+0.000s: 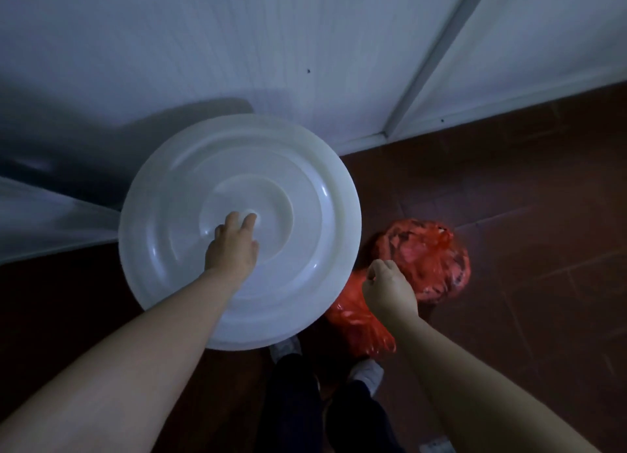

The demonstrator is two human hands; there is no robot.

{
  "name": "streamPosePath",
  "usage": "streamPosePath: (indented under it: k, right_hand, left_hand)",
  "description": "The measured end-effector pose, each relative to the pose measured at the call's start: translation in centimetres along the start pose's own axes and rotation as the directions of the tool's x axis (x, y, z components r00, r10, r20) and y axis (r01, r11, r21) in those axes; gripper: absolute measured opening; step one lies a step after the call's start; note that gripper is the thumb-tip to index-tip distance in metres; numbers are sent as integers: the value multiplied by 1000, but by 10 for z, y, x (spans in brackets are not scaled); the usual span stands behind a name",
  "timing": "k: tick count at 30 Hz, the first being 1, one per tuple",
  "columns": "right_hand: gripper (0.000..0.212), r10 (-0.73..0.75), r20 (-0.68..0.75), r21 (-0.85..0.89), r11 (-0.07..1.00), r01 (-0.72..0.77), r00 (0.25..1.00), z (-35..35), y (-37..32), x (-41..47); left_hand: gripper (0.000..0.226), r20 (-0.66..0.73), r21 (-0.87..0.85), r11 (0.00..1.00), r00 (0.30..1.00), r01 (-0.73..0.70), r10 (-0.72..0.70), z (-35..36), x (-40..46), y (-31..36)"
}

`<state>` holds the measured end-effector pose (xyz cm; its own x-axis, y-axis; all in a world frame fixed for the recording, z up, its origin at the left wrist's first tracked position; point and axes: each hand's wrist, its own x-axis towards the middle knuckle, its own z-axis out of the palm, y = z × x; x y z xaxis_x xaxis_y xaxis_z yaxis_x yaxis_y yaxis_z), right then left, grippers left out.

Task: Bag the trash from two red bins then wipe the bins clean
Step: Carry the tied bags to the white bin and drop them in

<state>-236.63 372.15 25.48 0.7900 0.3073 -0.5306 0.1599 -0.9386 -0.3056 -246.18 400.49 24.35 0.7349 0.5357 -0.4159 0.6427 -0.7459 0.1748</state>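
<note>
Our left hand [234, 245] grips the knob of a round white lid [288, 188]; our right hand [386, 288], fingers curled, hangs over two red bags [427, 259].

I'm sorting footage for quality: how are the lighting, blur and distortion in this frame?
Head view: dim, bluish light; small glare streaks on the white lid; its shadow falls on the wall behind; the red bags and lid edge look softly blurred; wide-angle bending curves the wall trim; the left hand and right hand read clearly.
</note>
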Motion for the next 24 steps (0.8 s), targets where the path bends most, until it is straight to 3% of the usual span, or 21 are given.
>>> streamPosePath:
  k: [8,14,24]
  right_hand:
    - [18,201,20,75,976,-202,979,41,62,-8]
    - [32,315,151,81,941,-330,937,89,98,-28]
    - [37,397,238,53,906,-420,886,134,127,-34]
  left_hand:
    - [48,-84,-17,998,994,-66,64,16,40,3]
    - [44,-147,-19,997,987,-74,71,27,43,2]
    - [49,75,60,991,990,118,-122,21,69,24]
